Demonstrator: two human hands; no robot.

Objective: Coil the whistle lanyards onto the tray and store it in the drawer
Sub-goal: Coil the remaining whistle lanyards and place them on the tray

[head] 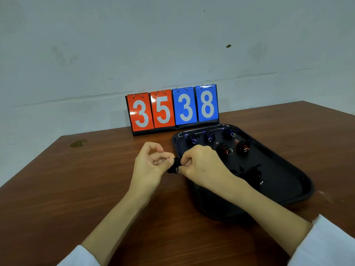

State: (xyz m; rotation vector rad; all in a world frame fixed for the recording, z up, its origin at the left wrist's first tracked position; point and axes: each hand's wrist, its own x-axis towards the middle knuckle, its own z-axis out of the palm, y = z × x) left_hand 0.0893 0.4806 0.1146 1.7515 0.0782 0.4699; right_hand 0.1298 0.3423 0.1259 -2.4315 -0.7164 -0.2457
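Black lanyard coil [175, 166] — pinched between left hand [151, 162] and right hand [199, 164] — beside glossy rounded tray [288, 189].

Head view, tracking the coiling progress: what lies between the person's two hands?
A bunched black cord lanyard, pinched by both the left hand and the right hand, as the head view shows.

Both forearms [119, 214] come in from the bottom, bare, with white sleeves [326, 244] at the frame edge. The left hand [151, 162] has its palm side facing right, fingers curled, thumb and fingertips pinching a black lanyard [174, 166]. The right hand [201, 164] is knuckles up, fingers curled, pinching the same bundle from the other side. The hands are almost touching, wrists angled inward.
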